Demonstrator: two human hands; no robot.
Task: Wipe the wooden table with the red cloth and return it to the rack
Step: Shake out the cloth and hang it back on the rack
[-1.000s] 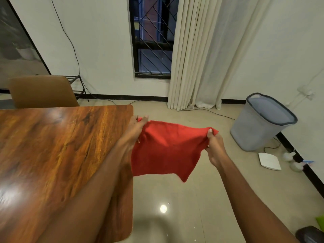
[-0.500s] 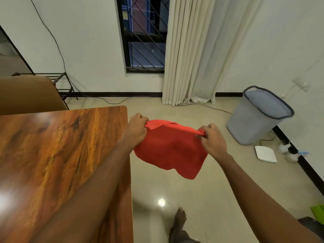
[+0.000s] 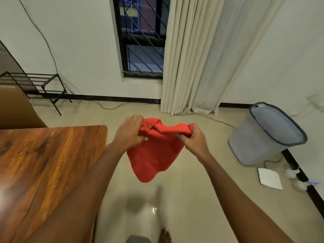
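You stand in a room with pale walls and a glossy beige floor (image 3: 201,207). A barred window (image 3: 142,37) sits in the far wall, with a cream curtain (image 3: 192,55) hanging just to its right, down to the floor. The wooden table (image 3: 43,163) fills the lower left of your view, and its rounded far right corner lies near your left forearm. Behind the table's far edge you see the back of a brown chair (image 3: 15,109). Beyond that, the black metal rack (image 3: 35,83) stands against the far wall.

You hold the red cloth (image 3: 156,155) in the air over the floor, just off the table's right edge and touching nothing but your hands. Your left hand (image 3: 128,133) is curled tight around the cloth's bunched top left part. Your right hand (image 3: 194,139) grips the top right part in the same closed way. The top edge is crumpled and folded between your fists, and the rest hangs down in a loose rounded flap.

To your right, a grey bin (image 3: 266,135) stands tilted near the side wall, with a flat white box (image 3: 270,178) on the floor just in front of it. One bare foot (image 3: 164,235) shows at the bottom edge of your view.
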